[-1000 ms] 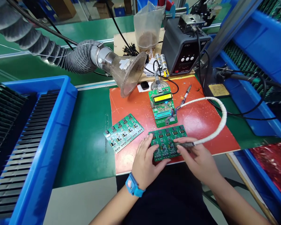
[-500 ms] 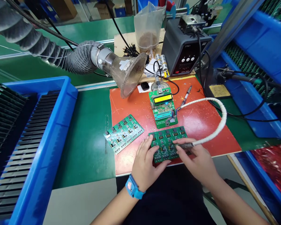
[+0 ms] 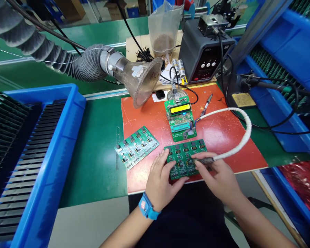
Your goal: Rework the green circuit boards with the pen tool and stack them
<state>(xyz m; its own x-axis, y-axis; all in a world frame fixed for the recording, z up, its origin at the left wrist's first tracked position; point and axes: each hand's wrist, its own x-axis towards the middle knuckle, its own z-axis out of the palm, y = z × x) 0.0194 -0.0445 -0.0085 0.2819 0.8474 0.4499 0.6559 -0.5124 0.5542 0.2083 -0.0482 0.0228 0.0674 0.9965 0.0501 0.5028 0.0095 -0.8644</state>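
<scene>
A green circuit board (image 3: 183, 163) with a row of small digit displays lies on the red mat in front of me. My left hand (image 3: 163, 175) grips its left end, fingers on the upper edge and thumb at the lower edge. In my right hand (image 3: 218, 172) is a dark probe (image 3: 205, 160), pinched between thumb and fingers, its tip down at the middle of the board. The tip's contact is hidden by my fingers. A white wrapped cable (image 3: 244, 137) loops from the probe to a programmer board (image 3: 181, 119) with a lit yellow screen, just beyond.
Left of my hands lies a second circuit board (image 3: 137, 147). A fume extractor funnel (image 3: 144, 82) hangs over the red mat (image 3: 237, 144). Blue bins (image 3: 54, 148) flank both sides. A pen (image 3: 206, 105), soldering station (image 3: 204, 55) and sponge (image 3: 243, 100) are farther back.
</scene>
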